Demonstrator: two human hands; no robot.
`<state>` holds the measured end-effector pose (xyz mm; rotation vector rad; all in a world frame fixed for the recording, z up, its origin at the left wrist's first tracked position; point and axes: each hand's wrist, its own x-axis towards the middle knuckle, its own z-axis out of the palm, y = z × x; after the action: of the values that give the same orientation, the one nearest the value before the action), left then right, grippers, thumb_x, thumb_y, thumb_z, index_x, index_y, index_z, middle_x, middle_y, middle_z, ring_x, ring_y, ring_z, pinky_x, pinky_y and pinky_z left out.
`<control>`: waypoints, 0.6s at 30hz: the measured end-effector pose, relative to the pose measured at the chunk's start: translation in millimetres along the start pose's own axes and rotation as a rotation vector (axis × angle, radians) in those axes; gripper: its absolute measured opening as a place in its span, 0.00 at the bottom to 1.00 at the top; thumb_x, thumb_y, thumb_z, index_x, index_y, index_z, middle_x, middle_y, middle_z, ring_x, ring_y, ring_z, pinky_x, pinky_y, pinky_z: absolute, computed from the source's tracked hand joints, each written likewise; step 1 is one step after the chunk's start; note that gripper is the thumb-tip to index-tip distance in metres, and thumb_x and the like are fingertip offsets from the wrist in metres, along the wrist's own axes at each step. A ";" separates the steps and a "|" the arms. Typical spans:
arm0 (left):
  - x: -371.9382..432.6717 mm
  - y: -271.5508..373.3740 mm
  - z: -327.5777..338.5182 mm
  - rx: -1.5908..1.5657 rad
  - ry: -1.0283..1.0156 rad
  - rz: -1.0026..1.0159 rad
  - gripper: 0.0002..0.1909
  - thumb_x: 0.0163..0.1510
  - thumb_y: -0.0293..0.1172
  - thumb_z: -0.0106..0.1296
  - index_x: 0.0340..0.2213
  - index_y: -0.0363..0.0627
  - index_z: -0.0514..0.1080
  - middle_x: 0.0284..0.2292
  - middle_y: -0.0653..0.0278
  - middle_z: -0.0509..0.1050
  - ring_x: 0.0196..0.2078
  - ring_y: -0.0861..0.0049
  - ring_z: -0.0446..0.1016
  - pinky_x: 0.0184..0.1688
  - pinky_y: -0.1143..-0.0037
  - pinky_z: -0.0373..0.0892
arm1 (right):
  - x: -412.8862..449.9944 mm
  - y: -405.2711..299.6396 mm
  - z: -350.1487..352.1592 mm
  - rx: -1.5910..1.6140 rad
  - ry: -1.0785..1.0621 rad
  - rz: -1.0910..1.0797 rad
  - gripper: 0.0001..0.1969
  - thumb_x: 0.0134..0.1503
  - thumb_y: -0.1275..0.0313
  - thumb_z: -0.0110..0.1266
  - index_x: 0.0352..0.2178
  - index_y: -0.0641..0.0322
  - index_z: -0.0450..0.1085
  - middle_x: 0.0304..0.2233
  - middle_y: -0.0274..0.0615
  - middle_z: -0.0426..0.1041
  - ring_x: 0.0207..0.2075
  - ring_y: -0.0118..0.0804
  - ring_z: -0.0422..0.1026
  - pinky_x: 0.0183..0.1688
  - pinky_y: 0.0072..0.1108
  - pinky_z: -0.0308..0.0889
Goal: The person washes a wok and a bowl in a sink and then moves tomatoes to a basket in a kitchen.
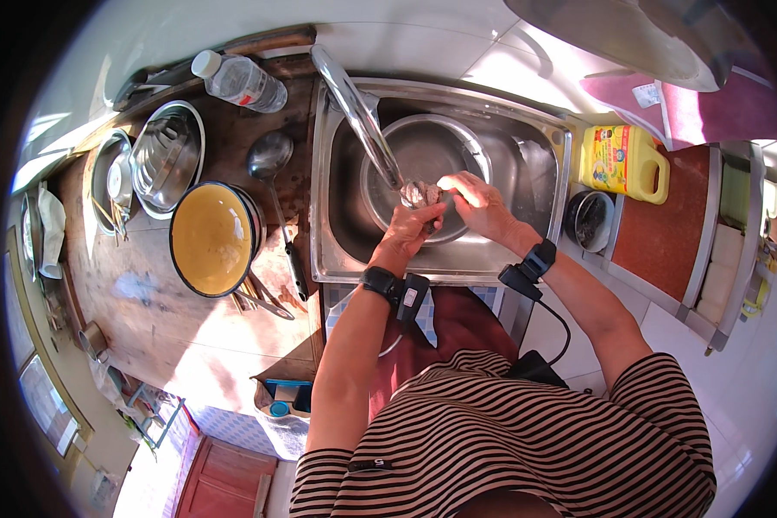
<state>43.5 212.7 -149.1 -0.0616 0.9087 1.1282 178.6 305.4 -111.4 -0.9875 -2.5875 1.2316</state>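
Observation:
My left hand (409, 230) grips a lumpy pinkish-brown piece (421, 194), its exact kind unclear, just below the mouth of the chrome faucet (362, 123). The lump glistens as if wet. At its right side are the fingertips of my right hand (482, 206); whether they pinch any part of it is hard to see. Both hands are above a round metal basin (427, 139), which sits inside the stainless steel sink (531, 223). My forearms hide part of the sink's front rim.
On the wooden counter (149, 317) at left are a yellow enamel bowl (210, 239), a ladle (270, 155), a plastic bottle (246, 81) and a metal colander (168, 152). Right of the sink stand a yellow jug (621, 162) and a small pot (592, 220).

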 end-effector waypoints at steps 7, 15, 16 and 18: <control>8.1 -9.3 -1.2 0.147 -0.042 -0.182 0.09 0.41 0.18 0.49 0.25 0.48 0.65 0.18 0.72 0.63 0.15 0.90 0.58 0.13 0.88 0.48 | 12.7 3.1 12.7 -0.293 -0.268 -0.484 0.26 0.41 0.76 0.51 0.45 0.49 0.58 0.50 0.34 0.57 0.53 0.38 0.55 0.52 0.28 0.54; 9.5 -5.9 11.3 0.710 0.081 -0.125 0.07 0.39 0.23 0.50 0.25 0.44 0.65 0.13 0.68 0.63 0.11 0.83 0.62 0.11 0.82 0.55 | 26.2 17.4 22.7 -0.359 -0.381 -0.398 0.14 0.43 0.73 0.48 0.35 0.58 0.62 0.37 0.40 0.65 0.38 0.41 0.66 0.32 0.27 0.66; 9.6 -3.9 15.7 0.711 0.077 -0.123 0.07 0.39 0.23 0.50 0.25 0.44 0.65 0.13 0.68 0.63 0.11 0.83 0.62 0.11 0.82 0.55 | 24.5 20.4 24.5 -0.339 -0.346 -0.411 0.12 0.43 0.73 0.49 0.33 0.60 0.63 0.34 0.40 0.66 0.36 0.42 0.67 0.30 0.28 0.66; 8.0 -0.2 21.9 1.230 0.080 -0.065 0.09 0.41 0.29 0.50 0.27 0.41 0.65 0.18 0.60 0.69 0.16 0.71 0.69 0.18 0.76 0.65 | 20.9 23.7 28.7 -0.317 -0.312 -0.426 0.10 0.42 0.73 0.50 0.30 0.63 0.63 0.31 0.41 0.68 0.33 0.44 0.69 0.29 0.28 0.66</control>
<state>57.6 229.0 -140.1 0.8635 1.5213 0.3606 164.1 310.1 -151.3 -0.2505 -3.0783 0.9440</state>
